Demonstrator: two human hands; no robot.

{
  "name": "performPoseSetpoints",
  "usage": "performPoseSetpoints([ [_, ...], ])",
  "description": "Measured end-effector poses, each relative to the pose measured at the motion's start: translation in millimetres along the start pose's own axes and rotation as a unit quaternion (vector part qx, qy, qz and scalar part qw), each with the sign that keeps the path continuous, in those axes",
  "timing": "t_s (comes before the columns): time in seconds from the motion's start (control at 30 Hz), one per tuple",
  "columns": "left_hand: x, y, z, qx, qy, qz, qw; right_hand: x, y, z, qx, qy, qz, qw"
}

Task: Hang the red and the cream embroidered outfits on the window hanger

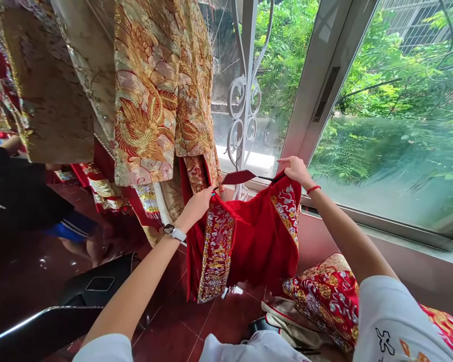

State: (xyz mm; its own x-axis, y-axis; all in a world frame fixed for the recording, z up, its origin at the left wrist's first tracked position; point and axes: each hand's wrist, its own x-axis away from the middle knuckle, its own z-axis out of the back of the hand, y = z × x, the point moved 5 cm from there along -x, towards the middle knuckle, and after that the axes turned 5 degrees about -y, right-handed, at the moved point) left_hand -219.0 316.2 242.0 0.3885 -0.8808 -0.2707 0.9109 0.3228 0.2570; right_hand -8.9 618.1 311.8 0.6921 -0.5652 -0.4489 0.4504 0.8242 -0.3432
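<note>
Between my two hands hangs a red skirt with silver and gold embroidered panels. My left hand, closed at the skirt's left top corner, wears a watch at the wrist. The opposite top corner is gripped by my right hand, whose index finger points outward; a red cord circles that wrist. A dark red strip with thin black ends spans the gap behind the waist edge; I cannot tell exactly what it is. The skirt's top edge sags in the middle.
Gold embroidered garments hang at upper left. A window with a white scroll grille lies ahead. More red embroidered cloth is heaped at lower right. A person in dark clothing is at left, near a black chair.
</note>
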Motion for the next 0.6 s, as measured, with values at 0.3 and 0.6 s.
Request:
performPoseSetpoints([
  [0.3,3.0,5.2,-0.4,-0.021,-0.024,0.015,0.999,-15.2,-5.0,24.5,-0.053,0.147,-0.041,0.987],
  [0.6,6.1,5.8,2.1,-0.057,-0.022,0.034,0.998,-17.2,-90.4,28.6,-0.051,0.079,0.083,0.992],
])
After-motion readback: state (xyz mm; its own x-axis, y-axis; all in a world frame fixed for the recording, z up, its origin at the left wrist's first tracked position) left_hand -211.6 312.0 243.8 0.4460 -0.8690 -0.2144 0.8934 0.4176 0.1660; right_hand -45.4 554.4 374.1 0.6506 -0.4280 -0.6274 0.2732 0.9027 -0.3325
